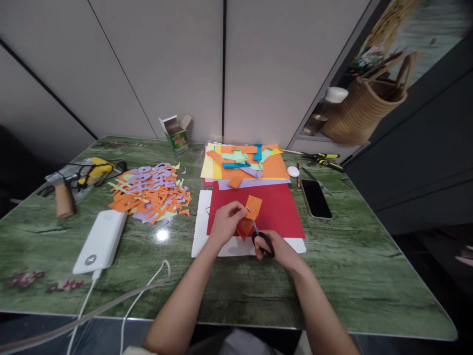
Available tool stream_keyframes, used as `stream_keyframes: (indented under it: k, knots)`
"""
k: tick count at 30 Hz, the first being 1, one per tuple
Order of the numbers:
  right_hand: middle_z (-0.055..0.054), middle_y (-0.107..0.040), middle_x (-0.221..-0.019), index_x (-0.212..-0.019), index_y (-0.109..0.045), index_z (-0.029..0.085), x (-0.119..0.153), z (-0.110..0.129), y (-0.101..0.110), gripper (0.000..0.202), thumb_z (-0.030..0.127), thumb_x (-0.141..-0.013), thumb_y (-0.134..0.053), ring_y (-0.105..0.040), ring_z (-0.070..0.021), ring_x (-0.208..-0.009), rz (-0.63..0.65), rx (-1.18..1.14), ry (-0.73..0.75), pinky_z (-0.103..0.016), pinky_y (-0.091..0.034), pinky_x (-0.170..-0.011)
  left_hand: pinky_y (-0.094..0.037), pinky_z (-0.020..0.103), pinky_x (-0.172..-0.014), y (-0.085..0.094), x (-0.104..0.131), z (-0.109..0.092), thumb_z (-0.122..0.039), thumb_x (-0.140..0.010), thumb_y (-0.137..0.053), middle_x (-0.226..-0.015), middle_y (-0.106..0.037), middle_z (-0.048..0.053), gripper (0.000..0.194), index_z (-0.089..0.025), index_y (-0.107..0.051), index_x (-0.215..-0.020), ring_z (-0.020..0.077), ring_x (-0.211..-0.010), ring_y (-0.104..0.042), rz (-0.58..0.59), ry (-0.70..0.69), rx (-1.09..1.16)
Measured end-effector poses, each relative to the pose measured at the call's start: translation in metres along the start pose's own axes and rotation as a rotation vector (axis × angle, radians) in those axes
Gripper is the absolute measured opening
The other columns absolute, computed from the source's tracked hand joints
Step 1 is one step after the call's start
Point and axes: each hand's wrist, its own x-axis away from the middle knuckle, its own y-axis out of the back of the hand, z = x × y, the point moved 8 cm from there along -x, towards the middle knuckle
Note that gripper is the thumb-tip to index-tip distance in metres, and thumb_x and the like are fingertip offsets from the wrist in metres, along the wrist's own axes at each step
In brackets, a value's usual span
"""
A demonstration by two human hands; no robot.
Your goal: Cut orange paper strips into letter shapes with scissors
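While the left hand, nearly closed, pinched a piece of orange paper over the red sheet, the right hand was curled around scissors (black-handled), their blades at the paper. Left of the red sheet lay a scrap pile; right of it, a phone.

Bare desk at the near right corner
Scissors block the middle, scraps and power bank the left half; cables cross the near edge; a phone lies toward the right edge.
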Motion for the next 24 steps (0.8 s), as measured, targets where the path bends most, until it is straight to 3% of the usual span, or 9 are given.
stream_keyframes:
  k: [5, 24]
  knots:
    - [0.0, -0.052, -0.052, -0.06, -0.047, 0.015, 0.0012, 0.0019, -0.0033, 0.04, 0.05, -0.079, -0.041, -0.047, -0.0113, -0.051, 0.037, -0.043, 0.017, -0.022, -0.035, -0.053, -0.039, 0.02, -0.056, -0.0012, 0.0003, -0.0016, -0.026, -0.071, -0.05, -0.058, -0.053, -0.003, 0.012, -0.017, -0.054, -0.064, 0.0104, -0.057, -0.051, 0.044, 0.007, 0.018]
    - [0.001, -0.05, -0.049, -0.058, -0.045, 0.016, -0.0014, -0.005, -0.0018, 0.04, 0.049, -0.08, -0.041, -0.047, -0.0108, -0.049, -0.025, -0.089, 0.037, -0.022, -0.034, -0.052, -0.039, 0.02, -0.053, -0.0014, 0.0004, -0.0018, -0.026, -0.071, -0.05, -0.059, -0.052, -0.003, 0.012, -0.017, -0.052, -0.065, 0.0105, -0.056, -0.052, 0.005, 0.011, 0.03]
